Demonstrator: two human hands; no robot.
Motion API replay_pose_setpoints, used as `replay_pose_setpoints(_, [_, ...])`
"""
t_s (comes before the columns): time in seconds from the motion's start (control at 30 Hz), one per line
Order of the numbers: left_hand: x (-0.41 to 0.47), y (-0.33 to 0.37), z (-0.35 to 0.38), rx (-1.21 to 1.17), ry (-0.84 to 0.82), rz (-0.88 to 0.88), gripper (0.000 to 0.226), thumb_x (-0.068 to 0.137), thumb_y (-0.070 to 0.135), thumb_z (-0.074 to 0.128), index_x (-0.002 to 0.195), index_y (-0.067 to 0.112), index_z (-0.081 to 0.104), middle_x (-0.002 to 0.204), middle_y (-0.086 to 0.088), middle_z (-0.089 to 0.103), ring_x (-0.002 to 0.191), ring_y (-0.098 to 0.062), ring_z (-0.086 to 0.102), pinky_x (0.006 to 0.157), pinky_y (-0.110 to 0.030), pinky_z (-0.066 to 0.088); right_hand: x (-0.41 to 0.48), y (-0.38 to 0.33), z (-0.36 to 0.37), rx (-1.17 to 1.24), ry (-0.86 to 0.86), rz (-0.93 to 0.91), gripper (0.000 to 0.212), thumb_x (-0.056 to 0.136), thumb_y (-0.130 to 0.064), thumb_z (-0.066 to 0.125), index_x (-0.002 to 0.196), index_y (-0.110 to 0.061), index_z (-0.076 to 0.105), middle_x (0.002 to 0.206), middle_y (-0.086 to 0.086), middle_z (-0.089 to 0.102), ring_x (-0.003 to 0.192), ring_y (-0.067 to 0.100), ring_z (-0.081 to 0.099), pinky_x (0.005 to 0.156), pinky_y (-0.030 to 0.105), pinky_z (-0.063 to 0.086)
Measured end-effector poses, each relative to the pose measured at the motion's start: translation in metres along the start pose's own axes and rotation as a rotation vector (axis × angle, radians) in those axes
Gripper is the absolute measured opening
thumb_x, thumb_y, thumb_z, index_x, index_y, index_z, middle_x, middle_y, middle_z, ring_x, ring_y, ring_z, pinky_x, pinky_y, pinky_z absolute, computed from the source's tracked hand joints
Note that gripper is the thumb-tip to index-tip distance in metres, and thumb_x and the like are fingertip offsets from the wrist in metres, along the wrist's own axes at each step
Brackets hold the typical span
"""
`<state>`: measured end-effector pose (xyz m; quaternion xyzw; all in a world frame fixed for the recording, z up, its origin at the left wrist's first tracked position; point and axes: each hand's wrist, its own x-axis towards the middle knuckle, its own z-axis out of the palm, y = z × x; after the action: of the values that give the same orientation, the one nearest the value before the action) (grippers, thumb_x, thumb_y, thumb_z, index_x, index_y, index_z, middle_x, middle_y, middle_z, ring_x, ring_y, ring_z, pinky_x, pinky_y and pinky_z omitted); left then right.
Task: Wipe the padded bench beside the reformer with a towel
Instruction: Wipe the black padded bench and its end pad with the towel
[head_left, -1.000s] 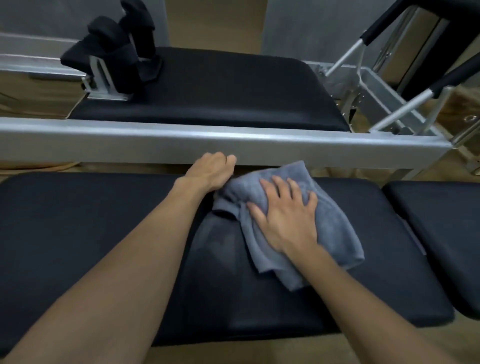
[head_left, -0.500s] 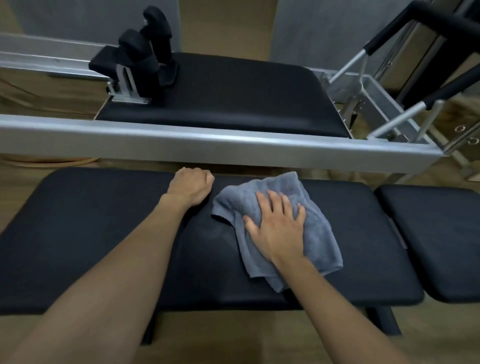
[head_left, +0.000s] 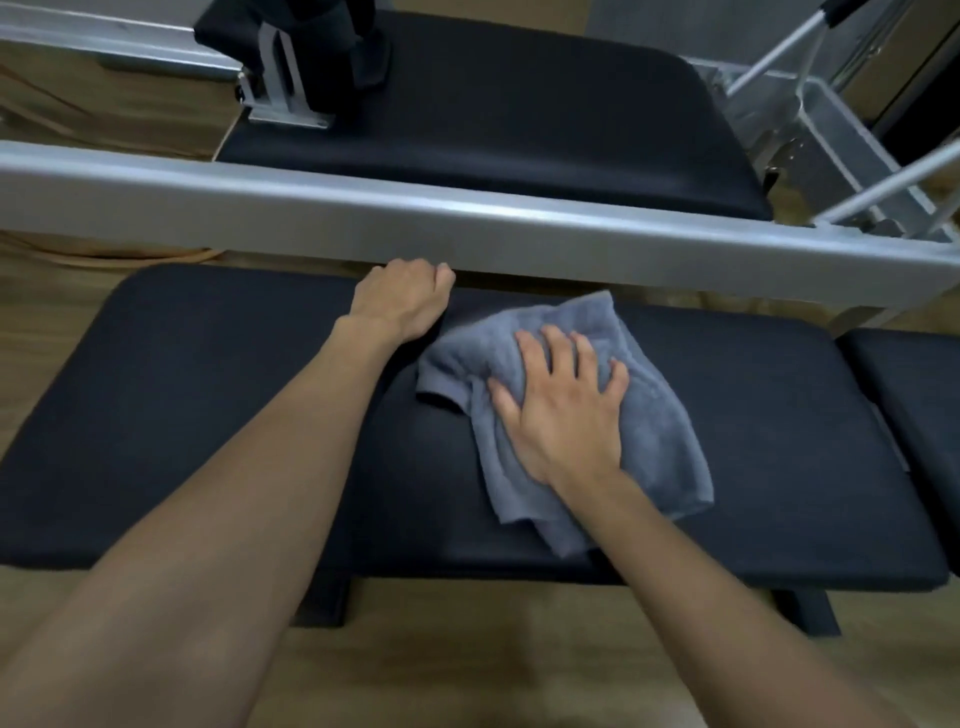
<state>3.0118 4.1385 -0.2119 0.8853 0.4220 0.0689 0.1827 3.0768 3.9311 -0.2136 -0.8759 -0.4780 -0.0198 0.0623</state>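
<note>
The black padded bench (head_left: 208, 415) runs across the middle of the view. A grey-blue towel (head_left: 660, 415) lies crumpled on its right-centre part. My right hand (head_left: 561, 405) presses down on the towel with the fingers spread and pointing away from me. My left hand (head_left: 402, 301) sits just left of the towel at the bench's far edge, with its fingers curled over that edge. Part of the towel is hidden under my right palm.
The reformer's silver rail (head_left: 519, 228) passes close behind the bench. Beyond it are the black carriage (head_left: 519, 114) with shoulder rests (head_left: 322, 57), and metal bars (head_left: 883, 182) at the right. A second black pad (head_left: 914, 415) adjoins the bench's right end. Wooden floor (head_left: 467, 675) lies in front.
My right hand and the towel have slid a little across the bench top. My left hand has stayed curled at the far edge. My head has shifted, so more of the bench's left end shows.
</note>
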Motion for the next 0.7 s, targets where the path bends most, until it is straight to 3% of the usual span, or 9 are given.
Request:
replay_pose_setpoints(0.07, [0.003, -0.016, -0.001, 0.025, -0.001, 0.016, 0.049, 0.1, 0.033, 0.024, 0.11, 0.004, 0.061, 0.12, -0.026, 0.06, 0.107, -0.043, 0.054, 0.084, -0.044, 0.039, 0.042, -0.005, 0.009, 0.001, 0.011, -0.005, 0.061, 0.093, -0.058, 0.031, 0.142, -0.022, 0.039, 0.148, 0.008, 0.042, 0.137, 0.033, 0.034, 0.105, 0.064, 0.024])
replay_pose_setpoints(0.17, [-0.001, -0.043, -0.005, 0.061, 0.064, 0.024, 0.034, 0.1, 0.023, 0.026, 0.091, 0.007, 0.054, 0.112, -0.028, 0.062, 0.099, -0.045, 0.055, 0.075, -0.042, 0.03, 0.098, -0.014, 0.015, -0.013, 0.014, -0.014, 0.058, 0.094, -0.058, 0.029, 0.134, -0.019, 0.044, 0.138, 0.01, 0.05, 0.127, 0.035, 0.043, 0.102, 0.062, 0.029])
replay_pose_setpoints(0.27, [-0.014, -0.053, -0.014, 0.099, 0.109, 0.0, 0.044, 0.1, 0.028, 0.027, 0.084, 0.005, 0.061, 0.108, -0.027, 0.066, 0.097, -0.044, 0.057, 0.084, -0.043, 0.037, 0.117, -0.019, 0.014, -0.021, 0.005, 0.011, 0.059, 0.094, -0.059, 0.027, 0.13, -0.017, 0.048, 0.133, 0.012, 0.054, 0.121, 0.036, 0.047, 0.101, 0.06, 0.03])
replay_pose_setpoints(0.4, [-0.029, -0.056, -0.022, 0.102, 0.133, 0.031, 0.046, 0.101, 0.026, 0.029, 0.098, 0.004, 0.069, 0.108, -0.023, 0.069, 0.101, -0.04, 0.06, 0.105, -0.045, 0.032, 0.074, -0.027, 0.013, 0.005, 0.051, 0.005, 0.062, 0.093, -0.056, 0.034, 0.141, -0.018, 0.039, 0.142, 0.013, 0.047, 0.131, 0.035, 0.039, 0.107, 0.063, 0.023])
replay_pose_setpoints(0.57, [-0.036, -0.057, -0.034, 0.114, 0.093, 0.034, 0.045, 0.1, 0.026, 0.027, 0.102, 0.007, 0.068, 0.113, -0.02, 0.068, 0.105, -0.036, 0.059, 0.106, -0.045, 0.03, -0.014, -0.058, 0.002, 0.037, 0.036, -0.059, 0.062, 0.09, -0.054, 0.042, 0.142, -0.02, 0.043, 0.146, 0.012, 0.046, 0.135, 0.034, 0.04, 0.107, 0.062, 0.026])
replay_pose_setpoints(0.7, [-0.035, -0.073, -0.042, 0.079, 0.039, -0.001, 0.047, 0.1, 0.028, 0.024, 0.114, 0.01, 0.065, 0.123, -0.017, 0.064, 0.116, -0.035, 0.054, 0.114, -0.05, 0.02, -0.07, -0.088, -0.001, 0.073, 0.035, -0.147, 0.061, 0.089, -0.053, 0.041, 0.139, -0.019, 0.045, 0.142, 0.013, 0.049, 0.133, 0.035, 0.042, 0.108, 0.064, 0.024])
